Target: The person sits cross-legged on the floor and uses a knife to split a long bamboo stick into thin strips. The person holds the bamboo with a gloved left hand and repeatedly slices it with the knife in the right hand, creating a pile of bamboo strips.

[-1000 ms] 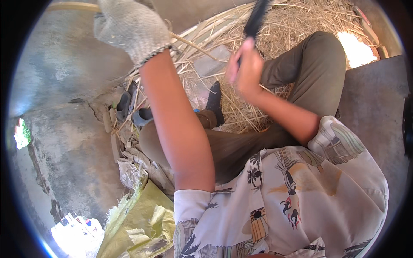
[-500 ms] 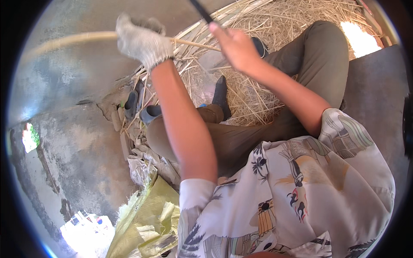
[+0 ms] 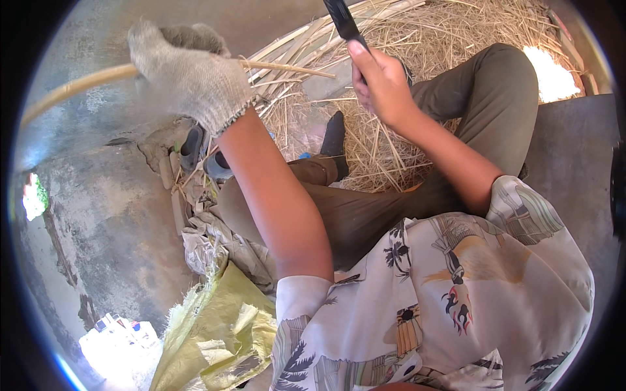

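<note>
My left hand [image 3: 189, 78], in a knitted off-white work glove, is closed around a long bamboo strip [image 3: 85, 79]. The strip bends away to the left edge, and its thin tip [image 3: 290, 67] sticks out to the right of the glove. Bare and closed, my right hand [image 3: 385, 88] grips a dark knife [image 3: 343, 19] with the thumb along it. Its far end runs out of the top of the picture. A gap separates the knife from the strip's tip.
Straw-like shavings [image 3: 417, 32] cover the floor ahead, beside long split strips [image 3: 313, 36]. My folded legs [image 3: 495, 104] lie below my hands. Dark shoes [image 3: 191, 148] stand by the left wall [image 3: 111, 215]. A yellow-green woven sack [image 3: 222, 326] lies at lower left.
My left hand has shifted left and nearer with the bamboo strip. My right hand has moved right and slightly down, taking the knife away from the strip.
</note>
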`<state>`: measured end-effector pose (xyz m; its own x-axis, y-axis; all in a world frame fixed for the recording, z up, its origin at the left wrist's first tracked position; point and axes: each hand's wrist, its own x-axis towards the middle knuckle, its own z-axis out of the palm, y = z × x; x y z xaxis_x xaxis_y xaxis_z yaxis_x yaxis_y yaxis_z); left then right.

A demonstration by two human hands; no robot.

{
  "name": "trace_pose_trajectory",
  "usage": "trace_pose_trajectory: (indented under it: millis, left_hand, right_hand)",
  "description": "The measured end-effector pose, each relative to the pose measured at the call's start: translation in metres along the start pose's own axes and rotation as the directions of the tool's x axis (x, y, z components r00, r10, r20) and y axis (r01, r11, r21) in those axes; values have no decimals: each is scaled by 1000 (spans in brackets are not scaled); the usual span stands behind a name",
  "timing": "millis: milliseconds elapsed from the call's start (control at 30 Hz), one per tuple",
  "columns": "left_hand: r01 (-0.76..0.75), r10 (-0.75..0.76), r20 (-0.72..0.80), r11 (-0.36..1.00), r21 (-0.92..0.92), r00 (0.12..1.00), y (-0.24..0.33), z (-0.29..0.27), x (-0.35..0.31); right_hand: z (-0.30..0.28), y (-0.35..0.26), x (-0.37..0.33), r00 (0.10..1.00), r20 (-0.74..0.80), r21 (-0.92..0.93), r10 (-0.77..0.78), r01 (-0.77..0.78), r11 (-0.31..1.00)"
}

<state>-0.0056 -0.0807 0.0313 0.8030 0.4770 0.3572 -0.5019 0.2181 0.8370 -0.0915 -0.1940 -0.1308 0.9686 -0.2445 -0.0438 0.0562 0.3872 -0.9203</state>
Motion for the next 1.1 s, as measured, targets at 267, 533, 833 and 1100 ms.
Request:
trace_pose_trajectory:
  millis: [267, 533, 833, 1100]
  left_hand:
    - [39, -21, 128, 988, -146, 992, -12, 28, 1]
    - [26, -15, 127, 996, -85, 992, -7, 37, -2]
    - [79, -73, 104, 995, -58, 992, -8, 42, -10]
    - [271, -277, 149, 961, 58, 949, -39, 7, -13]
  right_hand:
    - [24, 37, 5, 998, -59, -202, 26, -37, 979]
    - [16, 19, 7, 989, -150, -83, 11, -24, 996]
    - [-7, 51, 21, 925, -153, -436, -347, 252, 864]
    - [2, -36, 0, 938, -136, -438, -319, 232, 869]
